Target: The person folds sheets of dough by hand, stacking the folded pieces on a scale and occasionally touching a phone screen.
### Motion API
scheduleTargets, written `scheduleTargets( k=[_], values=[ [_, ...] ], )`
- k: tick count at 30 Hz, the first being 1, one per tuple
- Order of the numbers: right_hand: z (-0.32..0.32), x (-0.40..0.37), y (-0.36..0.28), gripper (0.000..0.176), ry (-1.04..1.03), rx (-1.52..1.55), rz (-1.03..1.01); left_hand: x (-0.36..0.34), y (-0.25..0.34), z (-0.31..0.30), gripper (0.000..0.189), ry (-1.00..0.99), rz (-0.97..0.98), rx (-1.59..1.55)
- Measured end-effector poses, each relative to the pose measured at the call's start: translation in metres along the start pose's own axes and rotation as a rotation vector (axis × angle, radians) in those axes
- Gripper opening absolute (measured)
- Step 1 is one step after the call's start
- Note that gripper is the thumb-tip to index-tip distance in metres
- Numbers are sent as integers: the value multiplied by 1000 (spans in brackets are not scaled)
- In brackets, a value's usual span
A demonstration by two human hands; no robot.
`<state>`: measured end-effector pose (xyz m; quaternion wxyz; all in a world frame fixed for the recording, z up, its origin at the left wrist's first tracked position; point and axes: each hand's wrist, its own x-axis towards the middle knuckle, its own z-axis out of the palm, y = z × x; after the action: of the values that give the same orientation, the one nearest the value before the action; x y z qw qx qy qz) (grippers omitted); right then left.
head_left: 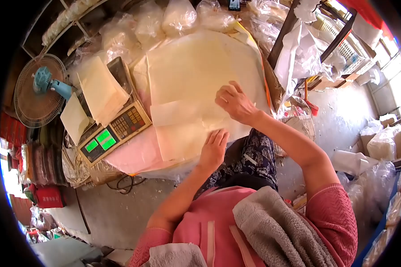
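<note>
A large cream-coloured sheet (205, 66) covers most of the worktable, and a smaller pale sheet (178, 129) lies over its front part. My left hand (214, 149) rests flat on the smaller sheet near the table's front edge, its fingers close together and stretched out. Above the large sheet, to the right of the smaller one, is my right hand (236, 102) with its fingers curled in. Whatever its fingertips may hold is hidden. Small creases show in the sheet between my two hands.
A digital scale (116, 129) with lit green displays carries a stack of cream sheets (102, 91) at the left. Beyond it stands a fan (41, 89). Filled clear plastic bags (178, 18) line the table's back edge. A wooden frame (283, 33) rises at the right.
</note>
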<state>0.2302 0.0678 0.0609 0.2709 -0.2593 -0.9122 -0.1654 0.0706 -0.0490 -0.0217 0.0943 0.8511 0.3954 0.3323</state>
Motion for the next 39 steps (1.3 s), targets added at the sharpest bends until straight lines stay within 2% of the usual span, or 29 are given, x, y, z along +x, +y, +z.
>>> scheduleTargets(
  k=[3,4,7,11,15,16,22,28,31,34,39],
  values=[
    [-2,-12,-16,14,-109,86,-132,3,-1,-1,40,10,1,-18],
    [-1,-17,-22,15,-275,89,-103,3,-1,-1,40,6,-3,-25],
    [-1,-13,-32,19,-318,24,-92,1,-1,-1,38,18,-14,-61],
    [3,-6,-31,15,-527,-106,-136,4,-2,-2,36,32,5,-76],
    [13,-12,-26,12,-467,-106,-230,3,0,-3,34,47,9,-70],
    [15,-12,-25,11,-402,-81,-226,3,0,-4,34,45,11,-72],
    [20,-12,-17,10,-350,84,-118,3,-1,-4,33,69,39,-66],
    [30,-13,-18,9,-216,106,-166,2,-3,-3,37,77,48,-79],
    [32,-12,-13,7,-285,48,-155,0,-3,-4,42,65,49,-78],
    [32,-7,-8,6,-201,127,-90,1,-3,-6,45,39,29,-100],
    [42,-7,4,9,-185,276,74,-1,-4,-5,47,-17,-3,-112]
  ],
)
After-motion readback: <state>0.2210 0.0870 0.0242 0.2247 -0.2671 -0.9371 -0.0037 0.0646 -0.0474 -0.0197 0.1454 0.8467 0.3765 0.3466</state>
